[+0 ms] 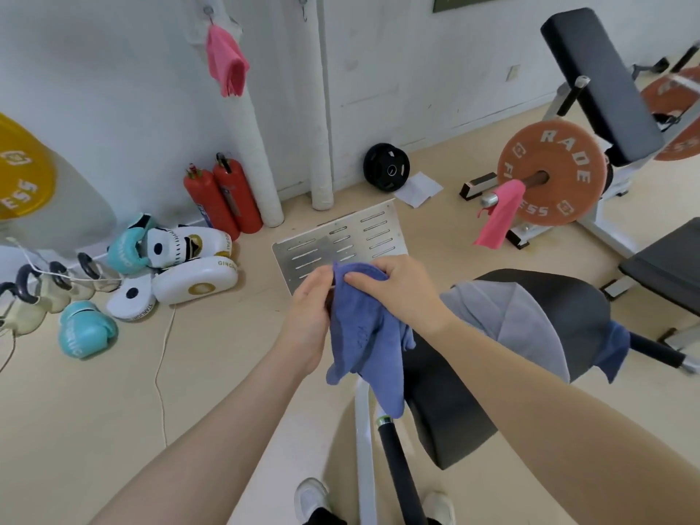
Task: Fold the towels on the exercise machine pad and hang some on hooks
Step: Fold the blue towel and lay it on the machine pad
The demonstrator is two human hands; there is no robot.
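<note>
Now | both hands: left hand (308, 316), right hand (401, 288) grip blue towel (365, 335) | grey towel (507, 316) on black pad (568, 301) | beige floor (227, 373)

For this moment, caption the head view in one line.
Both hands hold a blue towel above the pad; a pink towel hangs on a hook.

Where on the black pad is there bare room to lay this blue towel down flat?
Bare room: the near-left part of the black pad, beside the grey towel. Crowded: the far right, where the grey towel and a dark blue towel lie.
</note>
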